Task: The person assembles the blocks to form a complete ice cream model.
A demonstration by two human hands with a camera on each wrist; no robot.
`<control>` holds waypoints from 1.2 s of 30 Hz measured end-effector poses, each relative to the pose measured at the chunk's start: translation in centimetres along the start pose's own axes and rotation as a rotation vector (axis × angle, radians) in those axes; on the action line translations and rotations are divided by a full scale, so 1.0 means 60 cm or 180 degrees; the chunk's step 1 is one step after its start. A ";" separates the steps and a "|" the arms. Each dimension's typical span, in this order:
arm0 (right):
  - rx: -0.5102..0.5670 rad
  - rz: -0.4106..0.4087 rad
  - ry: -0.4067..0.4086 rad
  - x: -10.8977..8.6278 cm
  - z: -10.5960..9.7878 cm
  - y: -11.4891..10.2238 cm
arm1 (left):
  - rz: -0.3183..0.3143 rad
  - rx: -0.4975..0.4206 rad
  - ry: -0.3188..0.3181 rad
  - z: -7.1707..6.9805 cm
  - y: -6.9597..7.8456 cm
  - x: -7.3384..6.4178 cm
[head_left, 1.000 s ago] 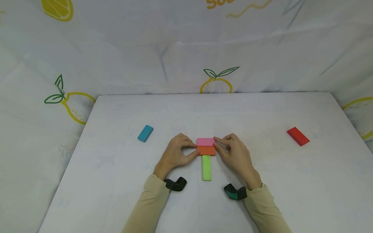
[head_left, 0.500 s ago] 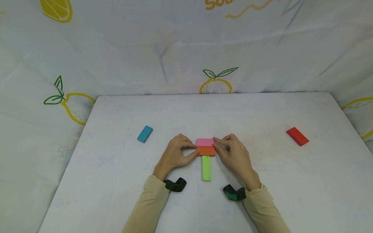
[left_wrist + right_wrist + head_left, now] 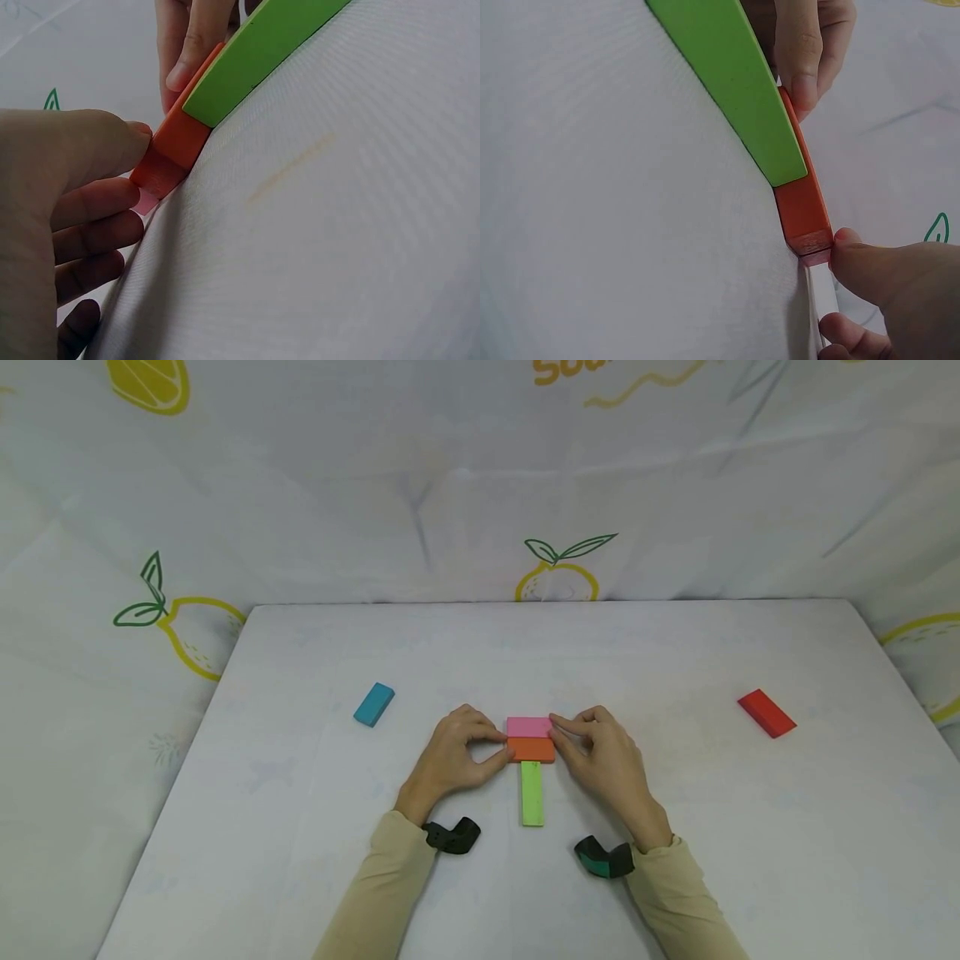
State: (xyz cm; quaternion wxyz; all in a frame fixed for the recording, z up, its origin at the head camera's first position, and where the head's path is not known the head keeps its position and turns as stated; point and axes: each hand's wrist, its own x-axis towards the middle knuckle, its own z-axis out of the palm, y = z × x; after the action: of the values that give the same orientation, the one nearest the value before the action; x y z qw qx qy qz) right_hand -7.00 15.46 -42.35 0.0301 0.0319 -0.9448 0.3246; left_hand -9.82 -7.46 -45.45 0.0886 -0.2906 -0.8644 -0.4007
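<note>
In the head view, a pink block (image 3: 528, 727) and an orange block (image 3: 531, 749) lie flat with their long sides together, pink on the far side. A lime-green block (image 3: 532, 794) points toward the person, its far end against the middle of the orange one. My left hand (image 3: 454, 753) pinches the left end of the orange block with thumb and index finger, the index finger close to the seam with the pink. At the opposite end, my right hand (image 3: 607, 760) has its index finger on the pink block's far corner and its thumb by the seam.
A blue block (image 3: 373, 704) lies to the left on the white-covered table (image 3: 247, 827), and a red block (image 3: 767, 712) farther off to the right. Behind the table's far edge rises a white cloth (image 3: 337, 510) printed with lemons. Both wrists wear dark camera mounts (image 3: 453, 836).
</note>
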 end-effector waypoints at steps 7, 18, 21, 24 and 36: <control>0.0014 -0.0029 0.0022 0.000 0.001 0.001 | 0.0029 -0.0017 0.0080 0.001 -0.003 0.000; 0.0046 -0.0068 0.0046 -0.001 0.000 0.001 | -0.0178 0.0193 0.0102 0.012 -0.003 0.008; 0.0041 -0.0065 0.0037 -0.001 0.000 0.001 | -0.0210 0.0233 0.0069 0.012 -0.001 0.009; 0.0039 -0.0058 0.0026 -0.001 0.001 0.001 | -0.0236 0.0232 0.0056 0.012 0.000 0.009; 0.0284 -0.0082 0.0062 0.003 -0.011 0.016 | -0.0291 0.0233 0.0073 0.013 0.002 0.009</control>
State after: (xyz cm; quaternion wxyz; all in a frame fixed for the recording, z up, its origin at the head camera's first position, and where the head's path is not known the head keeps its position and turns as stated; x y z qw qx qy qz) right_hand -7.25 16.63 -42.39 0.0421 0.0421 -0.9286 0.3663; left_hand -10.12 -6.58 -45.68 0.0906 -0.2427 -0.8898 -0.3757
